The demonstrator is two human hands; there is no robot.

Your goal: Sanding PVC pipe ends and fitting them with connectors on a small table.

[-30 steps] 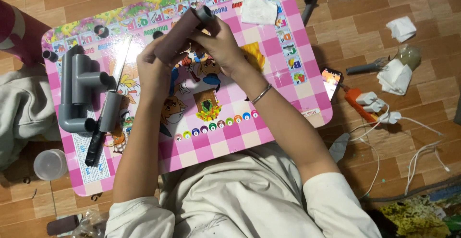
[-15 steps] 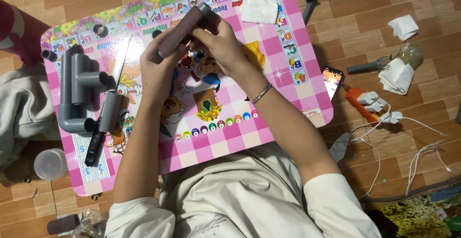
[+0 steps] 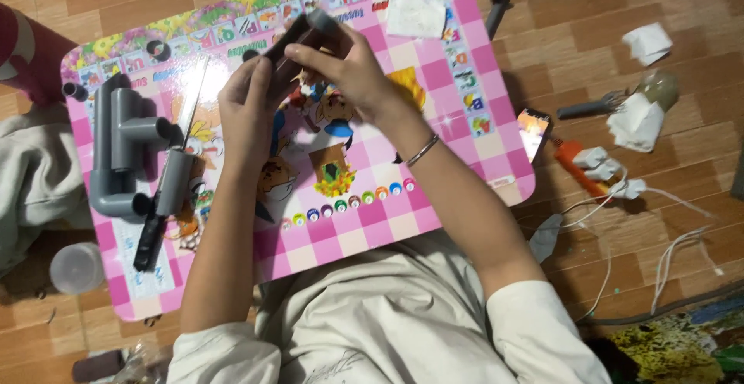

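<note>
Holding a short grey pipe (image 3: 298,34) above the pink checkered tabletop (image 3: 465,82), the person is working both hands around it: the left hand (image 3: 246,113) is wrapping the lower end, and the right hand (image 3: 345,62) is pinching the upper end, where a darker collar seems to be sitting. Each grip is closed on the pipe. Judging from this, a fitting is being pushed or twisted onto the pipe's end, and the next move is likely calling for a steady hold below while the fingers above are turning and pressing straight.

On the tabletop's left side a grey pipe assembly (image 3: 116,151) with elbows and a tee is lying flat, and a black-handled knife (image 3: 167,190) is resting just beside it. A white paper square (image 3: 415,16) is sitting near the far edge. Cartoon pictures and coloured letter tiles are bordering the pink surface. On the wooden floor (image 3: 558,35) to the right, crumpled white paper (image 3: 647,43) and an orange tool (image 3: 577,167) are lying.
</note>
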